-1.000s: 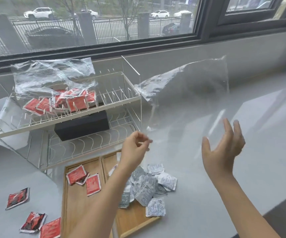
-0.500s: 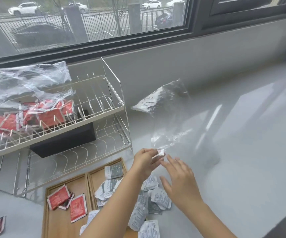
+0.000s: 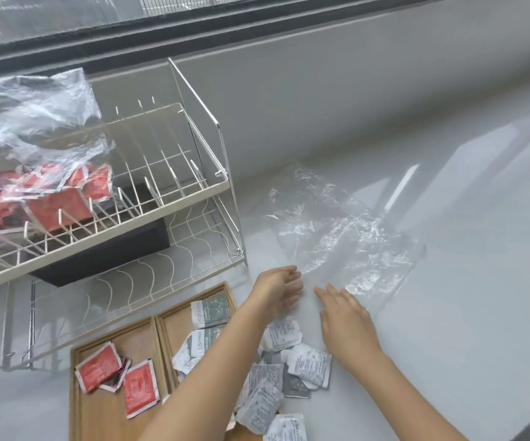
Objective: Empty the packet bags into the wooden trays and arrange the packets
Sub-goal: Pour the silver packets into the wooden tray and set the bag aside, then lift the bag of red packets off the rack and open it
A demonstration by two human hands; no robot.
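Empty bag point(image 3: 346, 237) now flat on surface point(image 3: 448, 313) – 0.5 s ago held up, pinched. Left hand point(image 3: 278, 286) and right hand point(image 3: 346, 319) off it, at its near edge; fingers loosely spread, gripping nothing. Grey packets point(image 3: 308, 364) spill from right tray point(image 3: 177, 329) onto surface – arm hides part. Red packets point(image 3: 115, 377) in left tray point(image 3: 98, 415). Tray fronts cut off.

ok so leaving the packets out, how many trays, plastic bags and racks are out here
wooden trays: 2
clear plastic bags: 2, one on the rack over red packets, one empty on the counter
wire dish rack: 1, two tiers
total: 5
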